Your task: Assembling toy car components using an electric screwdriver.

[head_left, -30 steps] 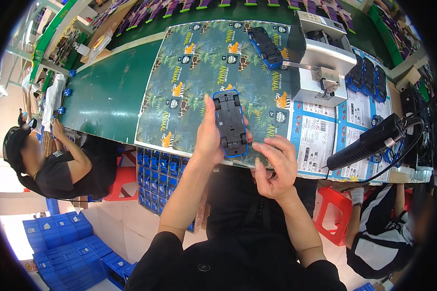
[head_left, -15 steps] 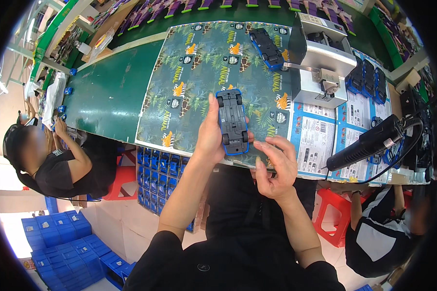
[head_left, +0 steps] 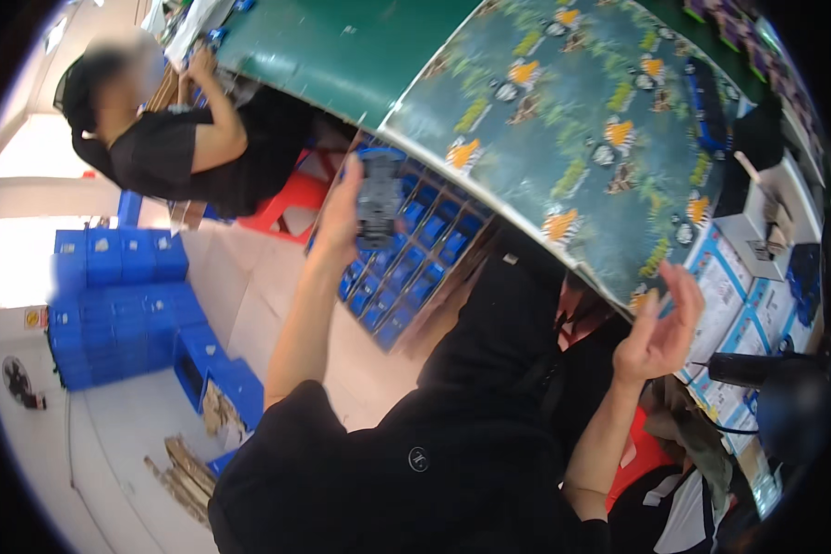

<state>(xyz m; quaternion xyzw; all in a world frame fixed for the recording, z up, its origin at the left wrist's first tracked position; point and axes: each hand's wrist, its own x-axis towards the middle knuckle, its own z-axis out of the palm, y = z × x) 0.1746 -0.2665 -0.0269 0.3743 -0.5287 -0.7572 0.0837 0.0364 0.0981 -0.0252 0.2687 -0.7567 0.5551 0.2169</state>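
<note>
In my left hand [head_left: 338,220] is a toy car [head_left: 379,198], its dark underside facing up. The fingers wrap round its left side, and the car hangs past the table's front edge, above a divided crate [head_left: 383,309] of blue toy cars. My right hand [head_left: 660,334] holds nothing; its fingers are apart and loosely curled near the table edge at the right. Another blue toy car [head_left: 708,106] lies on the patterned sheet [head_left: 545,138] at the far right.
A metal box-like machine [head_left: 776,217] and a black handheld power tool [head_left: 743,369] with a cable stand at the right. A co-worker [head_left: 171,157] sits at the green table [head_left: 314,46] on the left. Blue bins [head_left: 120,323] are stacked behind. A red stool [head_left: 291,203] stands near the crate.
My view has swung left. My left hand has carried the toy car left, off the tabletop to above the crate. My right hand has come away from the car.
</note>
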